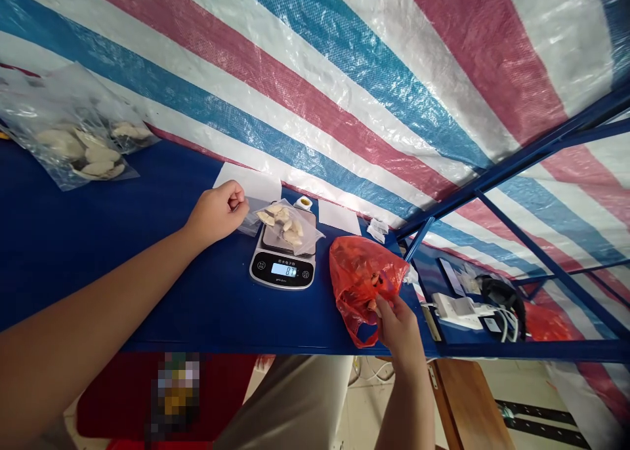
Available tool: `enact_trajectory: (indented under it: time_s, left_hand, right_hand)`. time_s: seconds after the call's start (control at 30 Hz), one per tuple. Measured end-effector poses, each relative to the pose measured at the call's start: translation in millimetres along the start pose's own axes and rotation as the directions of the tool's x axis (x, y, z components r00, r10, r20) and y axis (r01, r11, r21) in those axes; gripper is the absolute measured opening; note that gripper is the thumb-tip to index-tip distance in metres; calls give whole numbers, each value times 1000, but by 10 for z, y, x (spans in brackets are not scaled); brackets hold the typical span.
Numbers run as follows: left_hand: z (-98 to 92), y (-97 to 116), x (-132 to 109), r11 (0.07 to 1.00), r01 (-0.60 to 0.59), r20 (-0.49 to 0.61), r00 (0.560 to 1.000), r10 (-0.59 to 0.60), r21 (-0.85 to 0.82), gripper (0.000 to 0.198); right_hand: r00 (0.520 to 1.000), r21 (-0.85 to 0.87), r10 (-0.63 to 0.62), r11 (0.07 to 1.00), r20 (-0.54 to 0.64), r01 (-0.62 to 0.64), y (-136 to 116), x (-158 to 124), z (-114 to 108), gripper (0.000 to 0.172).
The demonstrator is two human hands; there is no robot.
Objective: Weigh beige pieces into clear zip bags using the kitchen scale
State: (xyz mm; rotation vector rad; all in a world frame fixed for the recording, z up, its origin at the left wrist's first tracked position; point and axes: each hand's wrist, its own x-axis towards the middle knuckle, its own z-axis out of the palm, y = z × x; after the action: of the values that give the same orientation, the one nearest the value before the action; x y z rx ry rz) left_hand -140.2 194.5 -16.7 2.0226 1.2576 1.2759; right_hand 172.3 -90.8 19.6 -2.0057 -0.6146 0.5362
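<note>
A black-and-white digital scale (pixel 283 266) stands on the blue table, its lit display seeming to read 87. On its plate lies a clear plastic bag of pale pieces (pixel 285 224). Just left of that bag my left hand (pixel 216 214) hovers with curled fingers; whatever they may hold is hidden. To the right of the scale sits a red plastic bag (pixel 361 273), its mouth open towards me. My right hand (pixel 396 322) is at this opening, fingers pinched on a small brownish piece (pixel 375 306).
Clear bags with larger pale pieces (pixel 83 151) lie at the far left. White papers (pixel 339 217) and a small white roundish object (pixel 303 203) are behind the scale. Beyond a blue frame post at right are a power strip (pixel 457 311) and cables.
</note>
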Motion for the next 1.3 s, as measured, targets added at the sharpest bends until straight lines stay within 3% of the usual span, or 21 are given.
enact_trajectory:
  time_s: [0.1,0.17,0.27,0.37,0.47,0.53,0.7,0.83,0.87,0.93,1.07,1.17,1.3]
  left_hand:
    - [-9,6,0,1000,10,1,1000,-10,0,15]
    - [-10,3,0,1000,11,3,1000,-11,-1,15]
    - [-2,-4,0,1000,5,-1,1000,-5,4,16]
    - [3,-11,-3,1000,3,5,1000,-3,7,16]
    - [5,-20,-5,1000,6,25,1000,-6,-3,16]
    - [8,-31,-5,1000,9,28,1000,-8,-10,17]
    - [25,-50,-8,1000,-16,8,1000,16,-21,15]
    - [36,-56,-18,998,-42,-5,999,42,-51,16]
    - [39,-61,-19,997,-45,-3,999,45,-60,16]
    - [43,-74,-20,996,-47,4,999,48,-71,17]
    - [45,-95,-26,995,-57,5,998,58,-76,18]
    - [48,-100,-30,995,-59,5,998,60,-74,18]
    - [56,-95,-28,996,-70,-2,998,70,-62,17]
  right_hand:
    - [995,130,-10,991,98,-3,-228,98,123,61]
    - [972,179,-58,984,227,17,-412,143,108,65]
    - [869,118,-156,987,469,113,-684,253,-1,68]
    - [768,-117,-197,936,609,333,-887,436,-60,60]
    - [789,-432,-291,709,542,558,-992,631,-1,28]
    - [807,-551,-388,591,445,589,-1023,716,66,31]
    - [808,-601,-496,554,317,576,-1016,601,78,30]
    - [858,-677,-414,540,304,500,-931,247,-132,43]
    - [874,-672,-345,560,342,484,-911,152,-177,47]
    - [852,-590,-258,629,455,506,-890,-22,-201,52]
    - [773,-275,-319,804,548,527,-960,-199,84,52]
    - [725,-90,-346,868,595,489,-1118,-59,449,53]
    - [646,101,-490,834,585,542,-1374,364,921,54]
